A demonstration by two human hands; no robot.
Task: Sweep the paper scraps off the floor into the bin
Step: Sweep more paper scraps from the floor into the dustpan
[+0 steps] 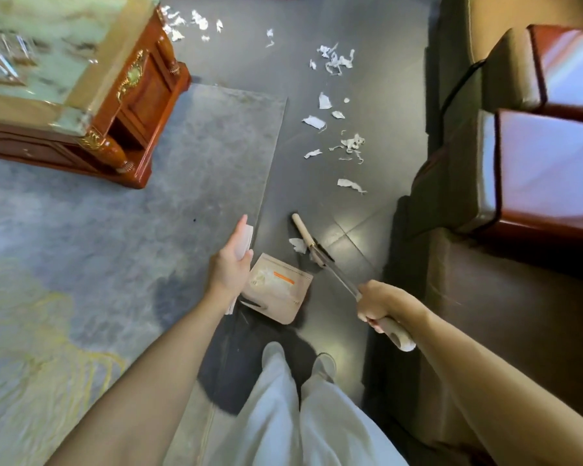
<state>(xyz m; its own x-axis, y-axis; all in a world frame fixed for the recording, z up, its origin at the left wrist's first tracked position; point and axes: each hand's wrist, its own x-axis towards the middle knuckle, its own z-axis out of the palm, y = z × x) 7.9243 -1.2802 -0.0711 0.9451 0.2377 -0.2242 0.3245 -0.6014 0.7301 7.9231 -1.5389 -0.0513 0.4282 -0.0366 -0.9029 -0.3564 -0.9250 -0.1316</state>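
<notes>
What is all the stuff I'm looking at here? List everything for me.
paper scraps: many, white, scattered on the dark floor ahead; one beside the broom head
broom: one, beige head and grip, metal shaft, head on the floor
dustpan: one, beige with an orange label, beside the rug's edge
rug: one, grey-blue with gold pattern, left
table: one, reddish wood, pale marbled top, upper left
seating: number unclear, brown cushions, glossy red-brown arms, right
legs: two, white trousers, pale shoes, bottom
left hand: holds the dustpan's white handle
right hand: grips the broom's handle
</notes>
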